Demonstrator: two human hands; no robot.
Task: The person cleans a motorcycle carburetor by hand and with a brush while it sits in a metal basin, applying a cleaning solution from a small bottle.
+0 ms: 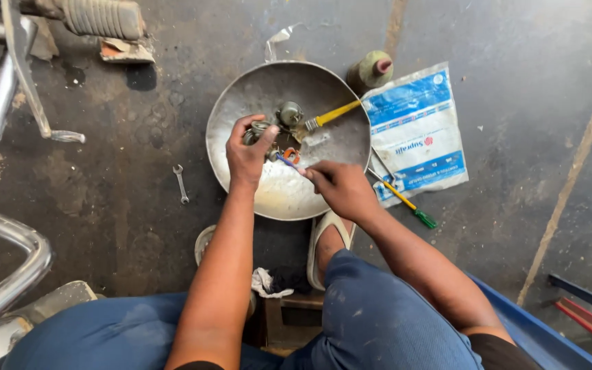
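- Here, the left hand (247, 156) holds a small round metal part (257, 131) over the metal bowl (241, 96), fingers clamped around it from the side.
- The right hand (340, 188) has its fingers together on a small brush (290, 163), whose tip points at the part.
- Judgement: scrubbing goes best with the part low over the bowl, so drips land in the pale liquid (286, 192) at the bottom.
- Turn the part in the left fingers a little at a time, working short strokes into the recesses.
- Another metal piece (290, 113) and a yellow-handled brush (330, 116) lie in the bowl, near the hands; keep clear of them.
- On the floor: a spanner (181, 183) left of the bowl, a printed pouch (416, 133) and a green-tipped screwdriver (405, 200) to the right.
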